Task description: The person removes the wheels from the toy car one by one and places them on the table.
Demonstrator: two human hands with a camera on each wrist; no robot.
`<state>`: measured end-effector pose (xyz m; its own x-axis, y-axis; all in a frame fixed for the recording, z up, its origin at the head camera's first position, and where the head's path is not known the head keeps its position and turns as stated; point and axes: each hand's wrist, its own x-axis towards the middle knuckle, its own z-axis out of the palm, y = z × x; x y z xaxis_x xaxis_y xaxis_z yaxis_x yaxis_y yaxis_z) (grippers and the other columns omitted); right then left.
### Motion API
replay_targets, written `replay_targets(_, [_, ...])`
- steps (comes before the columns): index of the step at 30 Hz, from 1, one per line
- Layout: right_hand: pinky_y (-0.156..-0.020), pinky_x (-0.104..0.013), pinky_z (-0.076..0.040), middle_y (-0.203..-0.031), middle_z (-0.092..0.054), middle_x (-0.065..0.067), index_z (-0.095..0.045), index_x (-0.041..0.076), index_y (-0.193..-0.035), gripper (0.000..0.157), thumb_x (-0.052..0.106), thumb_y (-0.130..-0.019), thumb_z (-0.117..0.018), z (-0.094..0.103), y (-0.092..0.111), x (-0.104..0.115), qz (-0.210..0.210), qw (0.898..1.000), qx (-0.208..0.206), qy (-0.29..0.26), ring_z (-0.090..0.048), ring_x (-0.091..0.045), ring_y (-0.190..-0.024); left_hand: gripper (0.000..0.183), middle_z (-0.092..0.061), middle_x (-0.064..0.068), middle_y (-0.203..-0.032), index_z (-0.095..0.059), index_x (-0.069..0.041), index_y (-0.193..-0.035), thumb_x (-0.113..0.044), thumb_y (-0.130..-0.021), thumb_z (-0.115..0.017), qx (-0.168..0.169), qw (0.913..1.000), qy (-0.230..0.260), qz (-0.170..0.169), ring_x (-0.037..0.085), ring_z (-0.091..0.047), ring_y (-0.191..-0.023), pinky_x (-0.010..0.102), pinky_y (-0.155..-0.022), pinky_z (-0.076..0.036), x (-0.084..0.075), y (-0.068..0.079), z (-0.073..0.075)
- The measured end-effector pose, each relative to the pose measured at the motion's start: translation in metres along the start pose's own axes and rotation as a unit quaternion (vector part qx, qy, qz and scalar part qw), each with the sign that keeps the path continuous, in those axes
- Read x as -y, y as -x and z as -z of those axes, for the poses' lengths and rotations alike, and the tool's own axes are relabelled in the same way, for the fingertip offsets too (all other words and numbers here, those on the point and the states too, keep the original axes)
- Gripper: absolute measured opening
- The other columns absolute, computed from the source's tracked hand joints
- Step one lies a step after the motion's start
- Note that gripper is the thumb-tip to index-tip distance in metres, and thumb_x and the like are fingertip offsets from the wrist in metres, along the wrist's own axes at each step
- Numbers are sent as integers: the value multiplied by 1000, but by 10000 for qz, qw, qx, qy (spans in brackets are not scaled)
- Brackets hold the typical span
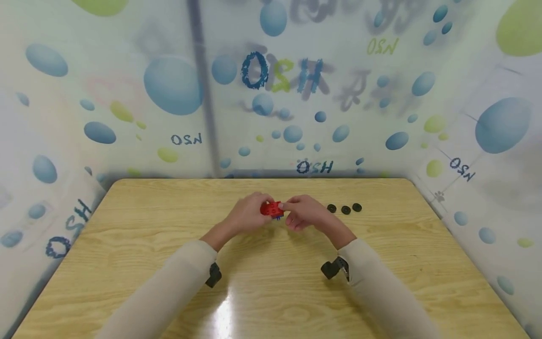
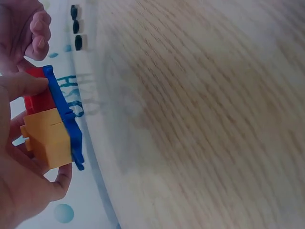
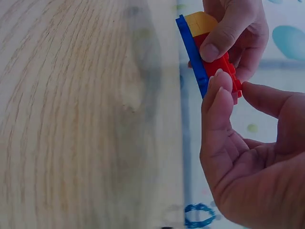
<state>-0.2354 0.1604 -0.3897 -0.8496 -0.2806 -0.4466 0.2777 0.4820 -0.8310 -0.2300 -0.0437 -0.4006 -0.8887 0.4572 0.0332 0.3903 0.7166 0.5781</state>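
A building-block toy is held just over the table at its far middle. It has a blue base, red bricks and a yellow brick with one sloped side. My left hand grips it from the left, thumb on the red side, fingers behind. From the right, my right hand pinches the red end between thumb and fingertips, its other fingers loosely curled. In the right wrist view, the right thumb meets the studs while the fingertips cover the lower end of the base.
Three small black round wheels lie on the wooden table, right of the right hand. A patterned wall sheet rises at the table's back and sides. Each wrist carries a dark strapped camera.
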Motion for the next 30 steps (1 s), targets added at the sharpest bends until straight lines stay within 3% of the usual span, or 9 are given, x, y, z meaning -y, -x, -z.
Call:
replay_targets(6, [-63,-31,-56,-78,-68,-8,-56,3,-128,43,32,-97,-58,-2,-20,-13,-172,9975,15,-680,-64,-14,-60,36,-64,4,-102,-67,-10,-117,-16,-82,-71,-47,9985,-547,25,17,-58,-86,36,-80,-51,11,-17,-10])
replay_targets(11, [-58,-27,-53,-82,-69,-9,-53,0,-132,42,27,-99,-54,-5,-33,-22,-280,9929,25,-1158,-64,-14,-61,39,-67,7,-114,-66,-11,-122,-13,-82,-68,-144,9966,-794,147,25,-60,-101,46,-91,-47,15,-25,-18])
replay_targets(15, [-56,-25,-52,-81,-69,-9,-54,0,-128,39,26,-99,-55,-5,-42,-26,-351,9900,-99,-1362,-64,-14,-60,37,-66,6,-121,-65,-12,-123,-14,-86,-68,-170,9953,-894,325,28,-57,-109,55,-97,-39,14,-31,-22])
replay_targets(21, [-53,-24,-52,-79,-68,-7,-55,2,-126,39,29,-99,-55,-4,-47,-26,-426,9886,-267,-1418,-63,-13,-57,39,-65,6,-123,-64,-14,-126,-16,-87,-68,-238,9925,-1078,522,28,-57,-111,56,-96,-35,13,-39,-26])
replay_targets(26, [-53,-25,-50,-78,-68,-7,-54,1,-127,40,30,-100,-54,-2,-43,-28,-305,9909,-255,-1289,-61,-13,-56,58,-56,9,-137,-50,-19,-141,-25,-87,-69,-157,9896,-1337,501,31,-51,-122,57,-99,-33,14,-33,-24])
replay_targets(30, [-53,-26,-49,-80,-67,-9,-51,2,-129,40,30,-100,-52,4,-32,-31,-165,9951,-350,-906,-59,-14,-57,73,-38,16,-152,-32,-22,-152,-39,-89,-66,-156,9888,-1426,409,37,-36,-139,60,-106,-30,15,-18,-17])
